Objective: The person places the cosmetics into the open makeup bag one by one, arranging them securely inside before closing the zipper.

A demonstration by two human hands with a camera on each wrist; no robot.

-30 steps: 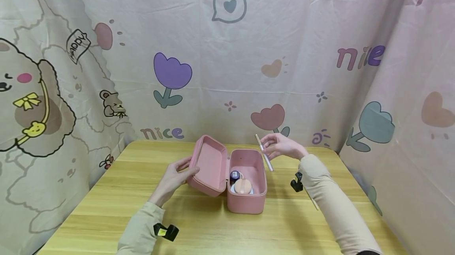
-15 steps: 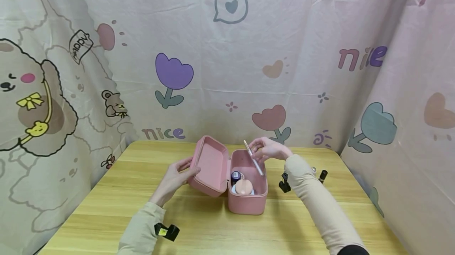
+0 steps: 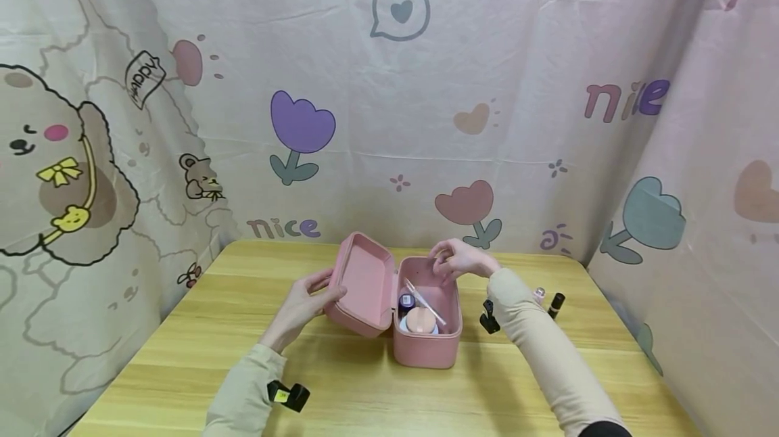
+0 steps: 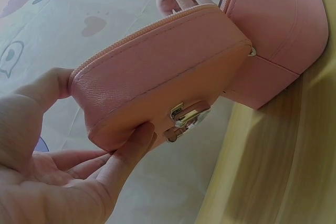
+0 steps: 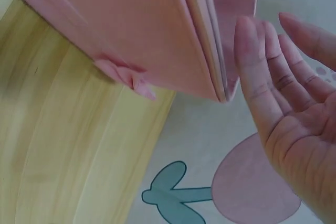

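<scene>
A pink cosmetic case (image 3: 426,354) stands on the table with its lid (image 3: 365,281) swung out to the left. My left hand (image 3: 302,305) grips that lid, thumb on one face and fingers on the other, as the left wrist view shows beside the zipper edge (image 4: 139,31). Over the case's far right rim hovers my right hand (image 3: 461,258), holding nothing; its fingers (image 5: 254,72) look relaxed in the right wrist view. Inside the case a slim, pale pen-like tube (image 3: 431,306) lies slanted, near a dark-lidded jar (image 3: 406,301) and a round beige powder puff (image 3: 420,320).
To the right of the case, partly behind the right sleeve (image 3: 535,329), are a black-capped tube (image 3: 556,305) and a small clear-topped bottle (image 3: 539,295). The wooden table (image 3: 341,389) ends at a printed cloth backdrop (image 3: 377,119).
My right hand has moved left over the case and let go of the slim tube, which now lies inside. The left hand keeps its hold on the lid.
</scene>
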